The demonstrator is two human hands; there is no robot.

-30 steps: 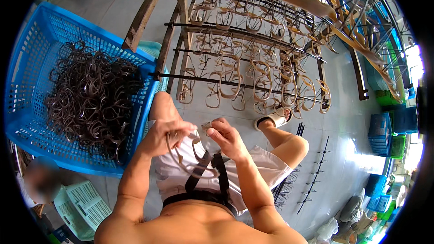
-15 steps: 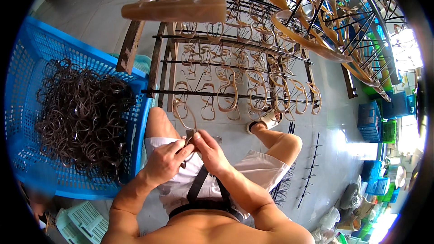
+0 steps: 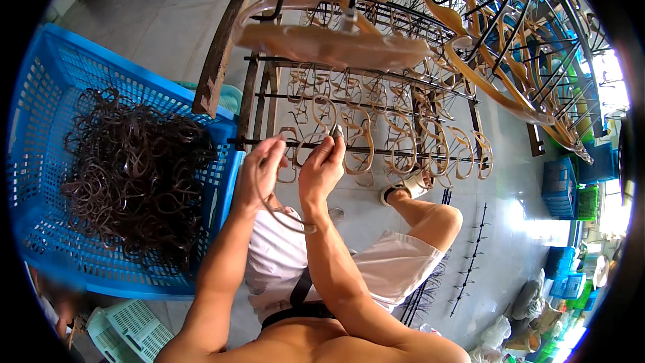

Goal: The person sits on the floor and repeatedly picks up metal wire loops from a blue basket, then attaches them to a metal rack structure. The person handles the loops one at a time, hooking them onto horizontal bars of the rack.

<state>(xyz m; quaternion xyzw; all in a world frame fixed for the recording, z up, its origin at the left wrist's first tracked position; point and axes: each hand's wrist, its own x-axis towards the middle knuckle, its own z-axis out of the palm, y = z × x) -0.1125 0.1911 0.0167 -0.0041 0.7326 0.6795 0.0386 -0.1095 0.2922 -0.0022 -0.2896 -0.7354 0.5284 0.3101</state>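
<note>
My left hand is closed around a thin, curved brown eyeglass frame, whose loop hangs down beside my right wrist. To its right, my right hand is raised in front of the rack and pinches a small grey piece between thumb and fingertips. Just above those fingertips shows a pale amber eyeglass frame; I cannot tell whether it is held or hangs on the rack. The rack has black bars with rows of amber eyeglass frames hanging from them.
At left stands a blue perforated crate heaped with dark brown eyeglass frames. Large amber frames hang close overhead. Black spiked bars lie on the floor at right, with plastic bags and blue crates beyond.
My hands were together over my lap; now they are apart and farther forward, near the hanging frames. The brown frame now dangles from my left hand. The whole view has shifted slightly.
</note>
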